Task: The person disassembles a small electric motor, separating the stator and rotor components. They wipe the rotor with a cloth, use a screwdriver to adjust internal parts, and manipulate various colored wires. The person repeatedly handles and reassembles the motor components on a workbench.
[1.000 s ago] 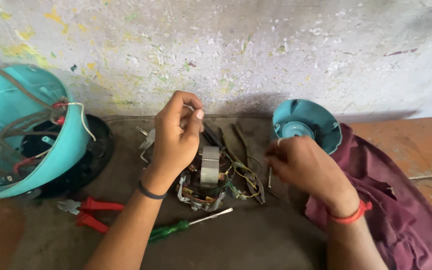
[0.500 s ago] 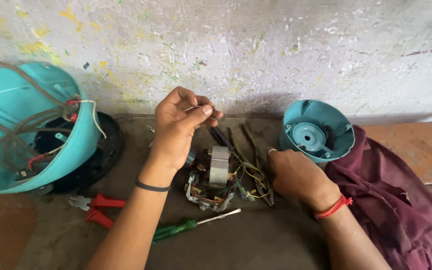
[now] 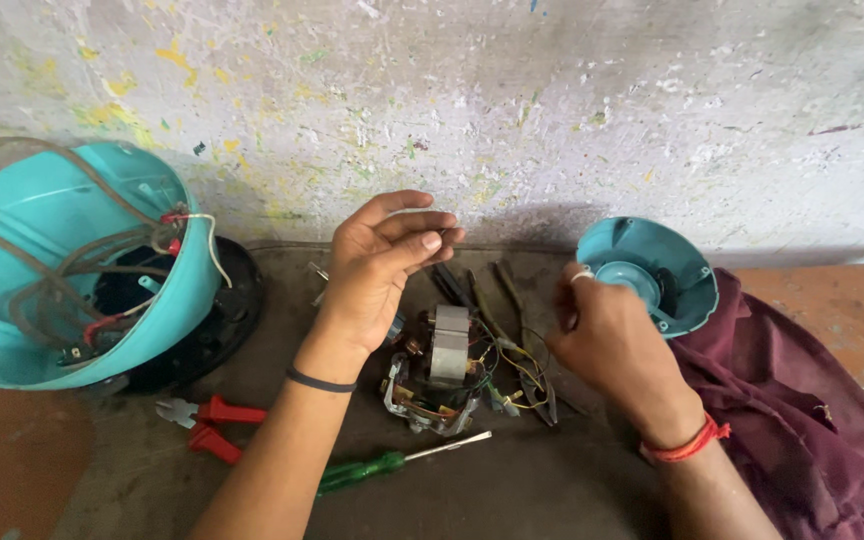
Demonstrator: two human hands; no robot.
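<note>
The left hand (image 3: 377, 262) is raised over the desk (image 3: 552, 490), its fingers pinched together; what they pinch I cannot tell. The right hand (image 3: 607, 335) is loosely curled. The motor stator (image 3: 442, 365) lies between them, at 6 o'clock from the left hand.

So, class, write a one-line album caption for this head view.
Two raised hands, left hand and right hand, above a small motor beside a turquoise housing.

No packaging anywhere on your bench.
You've got no labels, signs or screens showing either, just bare parts and tools against a paint-flecked wall.
</note>
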